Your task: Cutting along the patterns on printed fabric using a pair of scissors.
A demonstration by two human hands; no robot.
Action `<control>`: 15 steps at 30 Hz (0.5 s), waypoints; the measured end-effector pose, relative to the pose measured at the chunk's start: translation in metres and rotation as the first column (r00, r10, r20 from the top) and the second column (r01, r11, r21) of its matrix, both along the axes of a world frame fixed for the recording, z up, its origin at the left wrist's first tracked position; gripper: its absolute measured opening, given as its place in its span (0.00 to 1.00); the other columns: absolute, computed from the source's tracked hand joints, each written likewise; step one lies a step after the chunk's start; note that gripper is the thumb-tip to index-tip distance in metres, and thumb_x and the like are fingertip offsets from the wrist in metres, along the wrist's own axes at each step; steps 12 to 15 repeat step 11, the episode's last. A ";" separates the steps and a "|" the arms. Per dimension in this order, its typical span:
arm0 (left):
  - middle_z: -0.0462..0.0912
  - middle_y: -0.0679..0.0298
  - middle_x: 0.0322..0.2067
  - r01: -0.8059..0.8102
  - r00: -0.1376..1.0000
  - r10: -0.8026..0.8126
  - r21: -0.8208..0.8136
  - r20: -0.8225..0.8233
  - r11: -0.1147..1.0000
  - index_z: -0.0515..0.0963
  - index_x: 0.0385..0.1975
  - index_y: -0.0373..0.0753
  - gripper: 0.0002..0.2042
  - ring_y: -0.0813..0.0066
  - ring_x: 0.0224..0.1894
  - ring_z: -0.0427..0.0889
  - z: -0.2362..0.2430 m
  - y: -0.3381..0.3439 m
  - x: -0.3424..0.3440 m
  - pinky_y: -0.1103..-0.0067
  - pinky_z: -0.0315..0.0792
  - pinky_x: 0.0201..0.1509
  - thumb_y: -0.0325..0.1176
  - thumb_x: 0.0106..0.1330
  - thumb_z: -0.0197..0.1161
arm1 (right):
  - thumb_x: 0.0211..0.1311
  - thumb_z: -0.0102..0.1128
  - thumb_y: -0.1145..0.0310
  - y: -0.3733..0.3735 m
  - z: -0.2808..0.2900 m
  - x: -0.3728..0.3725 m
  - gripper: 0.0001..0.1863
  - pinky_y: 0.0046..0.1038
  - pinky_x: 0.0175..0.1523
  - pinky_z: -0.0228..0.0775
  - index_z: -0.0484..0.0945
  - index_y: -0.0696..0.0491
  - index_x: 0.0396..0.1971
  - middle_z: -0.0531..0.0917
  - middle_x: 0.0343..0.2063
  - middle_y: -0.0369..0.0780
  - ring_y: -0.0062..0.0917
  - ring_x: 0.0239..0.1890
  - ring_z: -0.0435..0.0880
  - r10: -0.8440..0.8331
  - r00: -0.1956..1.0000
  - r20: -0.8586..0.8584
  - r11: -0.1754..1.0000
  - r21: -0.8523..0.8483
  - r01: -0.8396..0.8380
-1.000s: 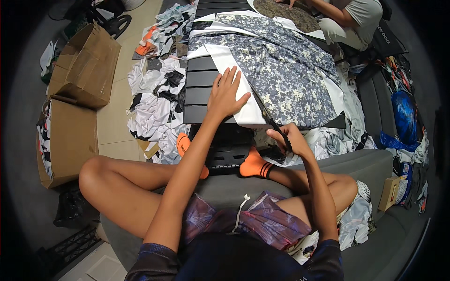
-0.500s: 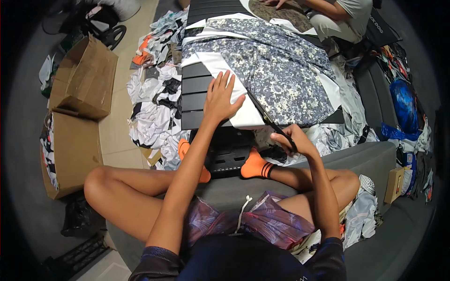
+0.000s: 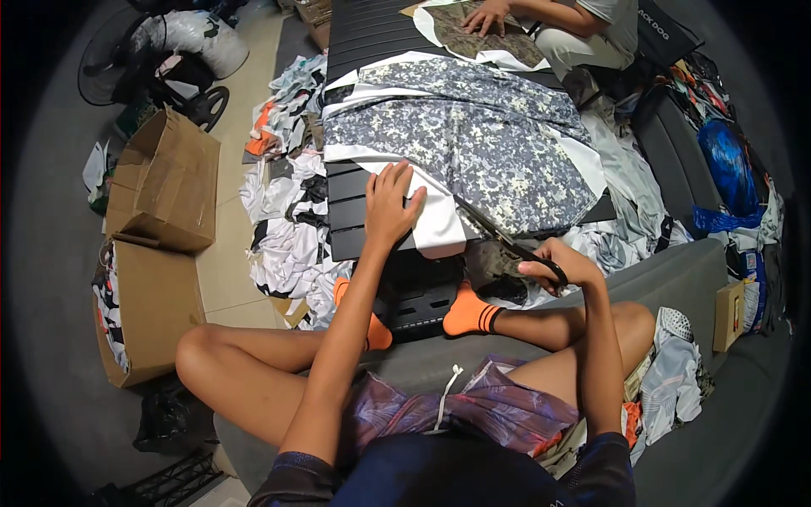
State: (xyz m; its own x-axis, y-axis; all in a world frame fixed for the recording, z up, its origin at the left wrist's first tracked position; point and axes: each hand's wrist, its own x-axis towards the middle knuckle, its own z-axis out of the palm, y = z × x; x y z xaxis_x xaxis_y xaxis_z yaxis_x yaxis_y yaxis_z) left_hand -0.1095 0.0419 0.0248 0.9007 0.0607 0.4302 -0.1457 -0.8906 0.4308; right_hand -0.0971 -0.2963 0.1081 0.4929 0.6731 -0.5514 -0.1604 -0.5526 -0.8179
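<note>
Grey camouflage-print fabric (image 3: 507,144) with white margins lies over a black slatted table (image 3: 347,188). My left hand (image 3: 390,207) rests flat with fingers outstretched on a white fabric margin (image 3: 441,228) at the near edge. In my right hand (image 3: 568,264) is a pair of black-handled scissors (image 3: 500,237), gripped by the handles. Their blades point far left, along the line where the white margin meets the print. The exact blade tips are hard to make out against the cloth.
Across the table, another person's hand (image 3: 487,17) lies on brown patterned fabric (image 3: 460,38). White scraps (image 3: 287,245) heap along the table's left side. Open cardboard boxes (image 3: 160,296) stand farther left. More cloth (image 3: 672,389) is piled on the grey sofa (image 3: 676,279) at my right.
My right hand and the scissors have shifted right and toward me, and the scissors lie at a flatter angle. My left hand stays on the white margin. The whole view has shifted slightly.
</note>
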 end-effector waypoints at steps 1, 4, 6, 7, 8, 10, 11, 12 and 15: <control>0.72 0.63 0.58 -0.028 1.000 0.028 -0.005 0.012 1.000 0.76 0.51 0.39 0.20 0.64 0.63 0.66 0.002 0.000 0.000 0.62 0.49 0.70 0.46 0.65 0.58 | 0.59 0.62 0.44 0.001 0.000 0.000 0.32 0.20 0.16 0.60 0.71 0.54 0.08 0.72 0.06 0.34 0.17 0.09 0.72 0.021 1.000 0.001 1.000 0.002 -0.021; 0.76 0.65 0.52 -0.091 0.995 0.092 -0.013 0.038 0.996 0.78 0.44 0.39 0.15 0.66 0.59 0.70 0.005 0.003 -0.002 0.62 0.50 0.68 0.43 0.65 0.59 | 0.59 0.63 0.43 0.003 -0.002 -0.001 0.32 0.20 0.16 0.60 0.72 0.55 0.08 0.73 0.06 0.35 0.17 0.10 0.73 0.072 0.997 0.007 0.997 0.007 -0.072; 0.77 0.66 0.49 -0.175 0.984 0.173 -0.039 -0.041 0.984 0.78 0.40 0.40 0.13 0.67 0.56 0.71 0.007 0.006 -0.003 0.63 0.52 0.67 0.42 0.64 0.60 | 0.58 0.63 0.43 -0.002 -0.007 -0.001 0.32 0.20 0.16 0.61 0.72 0.55 0.08 0.74 0.07 0.35 0.18 0.10 0.74 0.136 0.990 -0.019 0.990 0.051 -0.135; 0.78 0.66 0.47 -0.218 0.974 0.213 -0.050 -0.081 0.975 0.78 0.37 0.40 0.11 0.68 0.55 0.72 0.008 0.008 -0.003 0.64 0.52 0.66 0.42 0.64 0.60 | 0.58 0.63 0.43 -0.004 -0.009 0.000 0.32 0.20 0.17 0.62 0.73 0.55 0.08 0.75 0.07 0.35 0.18 0.11 0.74 0.169 0.985 -0.030 0.983 0.073 -0.167; 0.78 0.66 0.47 -0.224 0.972 0.220 -0.047 -0.077 0.973 0.78 0.37 0.40 0.11 0.68 0.55 0.72 0.009 0.009 -0.004 0.64 0.52 0.66 0.42 0.64 0.60 | 0.58 0.63 0.43 -0.005 -0.010 0.000 0.32 0.20 0.17 0.62 0.73 0.55 0.08 0.75 0.07 0.35 0.18 0.11 0.74 0.177 0.984 -0.026 0.982 0.077 -0.174; 0.78 0.65 0.48 -0.280 0.944 0.270 -0.024 -0.192 0.960 0.79 0.38 0.42 0.11 0.68 0.55 0.72 0.014 0.008 -0.005 0.64 0.52 0.66 0.41 0.64 0.60 | 0.58 0.62 0.42 -0.009 -0.012 0.000 0.31 0.21 0.17 0.63 0.73 0.55 0.11 0.76 0.08 0.36 0.20 0.11 0.76 0.231 0.970 -0.070 0.967 0.129 -0.221; 0.78 0.65 0.48 -0.306 0.923 0.294 -0.011 -0.248 0.952 0.79 0.38 0.42 0.11 0.68 0.56 0.72 0.016 0.007 -0.006 0.64 0.52 0.66 0.41 0.65 0.60 | 0.58 0.62 0.41 -0.011 -0.013 0.000 0.31 0.21 0.17 0.64 0.74 0.56 0.12 0.76 0.08 0.37 0.20 0.11 0.76 0.259 0.962 -0.090 0.957 0.156 -0.243; 0.78 0.65 0.48 -0.306 0.923 0.294 -0.011 -0.248 0.952 0.79 0.38 0.42 0.11 0.68 0.56 0.72 0.016 0.007 -0.006 0.64 0.52 0.66 0.41 0.65 0.60 | 0.58 0.62 0.41 -0.011 -0.013 0.000 0.31 0.21 0.17 0.64 0.74 0.56 0.12 0.76 0.08 0.37 0.20 0.11 0.76 0.259 0.962 -0.090 0.957 0.156 -0.243; 0.78 0.65 0.48 -0.306 0.923 0.294 -0.011 -0.248 0.952 0.79 0.38 0.42 0.11 0.68 0.56 0.72 0.016 0.007 -0.006 0.64 0.52 0.66 0.41 0.65 0.60 | 0.58 0.62 0.41 -0.011 -0.013 0.000 0.31 0.21 0.17 0.64 0.74 0.56 0.12 0.76 0.08 0.37 0.20 0.11 0.76 0.259 0.962 -0.090 0.957 0.156 -0.243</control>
